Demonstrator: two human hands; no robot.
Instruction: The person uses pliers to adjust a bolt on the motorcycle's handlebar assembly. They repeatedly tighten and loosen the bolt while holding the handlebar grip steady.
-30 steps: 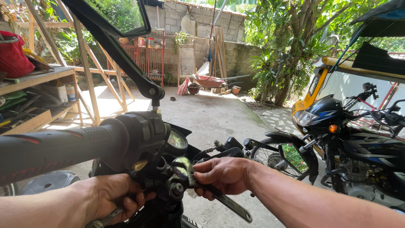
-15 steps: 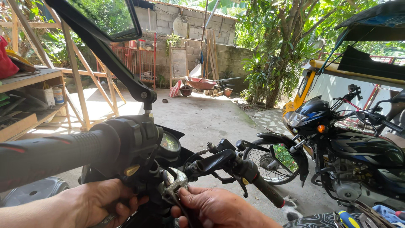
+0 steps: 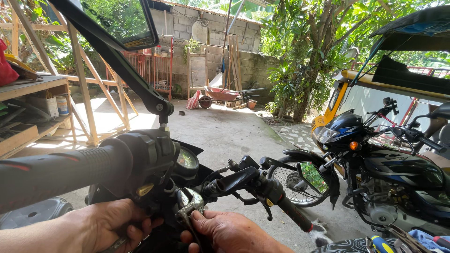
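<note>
Looking down past the near handlebar grip (image 3: pixel 56 173), I see my right hand (image 3: pixel 229 232) has dropped low since a second ago, when it sat higher and further right on the lever; now it sits at the bottom edge, fingers curled loosely around the lower end of the metal lever bracket (image 3: pixel 190 202). My left hand (image 3: pixel 105 225) has stayed below the switch housing (image 3: pixel 145 157), fingers bent around something dark under it; I cannot tell exactly what it grips. My view has also tilted lower and nearer, so the work has shifted onto the bracket itself.

That bracket is a small piece of worn, silvery-grey metal, dull and scuffed, sitting just right of the switch housing and just below the round gauge (image 3: pixel 186 159). To its right the far handlebar (image 3: pixel 262 189), with its black lever, runs away toward a small mirror (image 3: pixel 311 177). A second mirror (image 3: pixel 123 21) on a long stalk rises at upper left. A dark blue motorcycle (image 3: pixel 379 159) stands well apart at right.
</note>
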